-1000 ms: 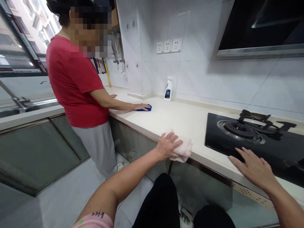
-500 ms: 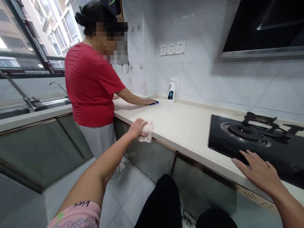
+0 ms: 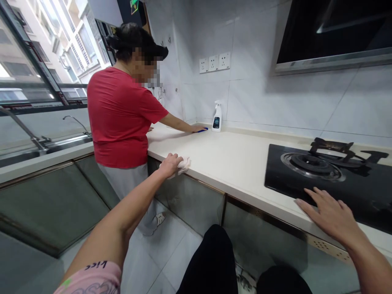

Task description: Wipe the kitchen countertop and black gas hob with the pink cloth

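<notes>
My left hand (image 3: 170,165) is closed around a pale pinkish-white cloth (image 3: 184,164) at the front edge of the white countertop (image 3: 226,157). Part of the cloth hangs over the edge, and the fingers hide some of it. On the right, my right hand (image 3: 332,214) lies flat with spread fingers, its fingertips on the front rim of the black gas stove (image 3: 284,181) and its palm over the counter's front edge. It holds nothing.
A person in a red shirt (image 3: 119,118) stands at the left, one hand pressing a blue cloth (image 3: 202,130) on the counter. Beside it stands a white spray bottle (image 3: 217,118). A sink (image 3: 67,141) is at far left; a range hood (image 3: 330,36) overhangs the stove.
My left hand has slid the cloth a little left along the counter's edge. The other person's hand and blue cloth have shifted slightly toward the spray bottle. My right hand stays at the stove.
</notes>
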A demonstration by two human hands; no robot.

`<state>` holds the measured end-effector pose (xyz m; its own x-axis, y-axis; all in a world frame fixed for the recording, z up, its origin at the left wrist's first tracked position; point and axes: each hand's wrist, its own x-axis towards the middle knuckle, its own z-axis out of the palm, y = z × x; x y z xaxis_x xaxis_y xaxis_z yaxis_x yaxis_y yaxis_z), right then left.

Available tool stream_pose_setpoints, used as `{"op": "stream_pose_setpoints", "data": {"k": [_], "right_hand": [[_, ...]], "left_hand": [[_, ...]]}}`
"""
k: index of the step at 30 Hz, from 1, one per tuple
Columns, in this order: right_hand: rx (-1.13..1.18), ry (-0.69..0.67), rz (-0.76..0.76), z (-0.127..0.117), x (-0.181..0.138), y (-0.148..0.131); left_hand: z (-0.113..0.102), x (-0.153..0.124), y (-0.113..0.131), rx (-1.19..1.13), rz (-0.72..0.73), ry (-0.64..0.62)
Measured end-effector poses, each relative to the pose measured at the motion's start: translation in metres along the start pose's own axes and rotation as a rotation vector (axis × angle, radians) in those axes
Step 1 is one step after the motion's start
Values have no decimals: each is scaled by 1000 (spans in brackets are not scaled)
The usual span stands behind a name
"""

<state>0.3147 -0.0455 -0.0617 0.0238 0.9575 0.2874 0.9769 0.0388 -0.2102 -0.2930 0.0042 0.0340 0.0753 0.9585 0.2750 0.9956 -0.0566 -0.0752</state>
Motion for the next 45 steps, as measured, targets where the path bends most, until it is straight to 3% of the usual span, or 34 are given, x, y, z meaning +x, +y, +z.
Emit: {"op": "stream_pose_setpoints", "data": {"k": [6, 11, 13, 17, 20, 23, 26, 30, 33, 36, 38, 42, 45], "right_hand": [[5, 43, -1, 4, 0, -2], [-23, 46, 16, 0, -1, -10], [-37, 38, 18, -3, -2, -12], [-48, 40, 24, -5, -3, -13], [-43, 30, 40, -7, -4, -16], [-41, 10, 63, -12, -5, -21], [-45, -10, 68, -18, -7, -27], [-52, -34, 68, -25, -9, -32], [-61, -26, 59, -25, -10, -31], [-68, 1, 24, -22, -13, -28], [-72, 13, 0, -21, -15, -26], [-81, 12, -17, -18, -20, -27], [-95, 26, -22, -14, -21, -30]], "left_hand": [[-18, -6, 10, -40, -124, 49], [-28, 11, 25, -98, -206, 246], [-25, 22, 34, -147, -205, 200], [-13, 36, 53, -191, -143, -7], [-10, 42, 72, -179, -132, -59], [-10, 45, 111, -173, -83, -60], [-9, 46, 177, -204, 46, -48], [-9, 30, 270, -299, 407, -14], [-9, 8, 308, -343, 635, 71], [-7, -7, 309, -396, 750, 152], [-5, -4, 298, -421, 727, 155], [-1, 28, 279, -359, 534, 87], [5, 60, 283, -335, 459, 52]]}}
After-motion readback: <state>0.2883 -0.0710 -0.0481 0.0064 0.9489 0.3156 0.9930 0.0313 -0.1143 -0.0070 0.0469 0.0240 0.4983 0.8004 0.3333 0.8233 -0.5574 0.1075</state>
